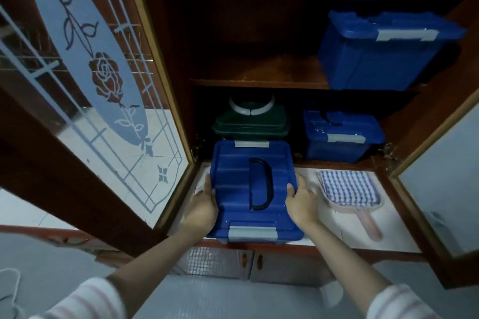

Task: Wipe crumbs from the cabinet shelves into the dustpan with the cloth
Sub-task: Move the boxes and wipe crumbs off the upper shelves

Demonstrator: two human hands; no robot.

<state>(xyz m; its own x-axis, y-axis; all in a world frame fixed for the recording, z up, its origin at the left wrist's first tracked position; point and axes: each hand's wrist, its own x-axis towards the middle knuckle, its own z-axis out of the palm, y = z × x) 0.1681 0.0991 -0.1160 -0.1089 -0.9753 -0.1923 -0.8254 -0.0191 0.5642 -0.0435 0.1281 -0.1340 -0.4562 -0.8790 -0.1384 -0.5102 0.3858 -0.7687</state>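
Note:
A blue lidded storage box (243,189) with a black handle rests on the white counter ledge (399,235) in front of the open cabinet. My left hand (203,204) grips its left side and my right hand (302,202) grips its right side. To the right lies a pink dustpan (368,223) with a folded blue-and-white checked cloth (347,186) resting in it. The wooden upper shelf (259,72) is bare on its left half.
A large blue box (375,54) stands on the upper shelf's right. The lower shelf holds a dark green box (251,124) with a white ring on top and a small blue box (339,137). A glass door with a rose pattern (85,85) hangs open at left; another door (440,176) stands open at right.

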